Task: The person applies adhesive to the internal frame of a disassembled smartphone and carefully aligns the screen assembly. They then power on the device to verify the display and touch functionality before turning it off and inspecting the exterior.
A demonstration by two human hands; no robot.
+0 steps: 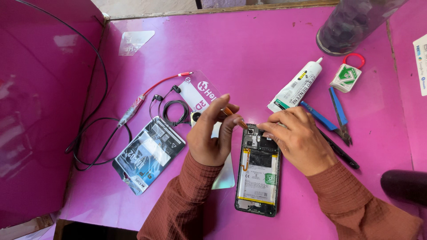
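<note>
Rust-brown sleeves nearest camera, both forearms reaching up-frame. Opened smartphone [258, 171] flat on magenta table [249, 53], back cover already off; battery and board exposed. Judged: disassembly under way, internals all seated, work on top camera-end area not finished. Left hand [213, 131] pinched closed on orange-handled screwdriver [235, 117], tip angled toward phone's top left corner. Right hand [296, 138] curled, fingertips pressing phone's top edge, holding no tool. Phone lies between hands, below both. Blue-handled cutters [331, 116] and white glue tube [297, 85] just beyond right hand; black earphones [171, 109] left.

Magenta table [249, 49] (glossy): opened phone [258, 173], glue tube [297, 85], earphones [171, 109], cutters [333, 115].
</note>
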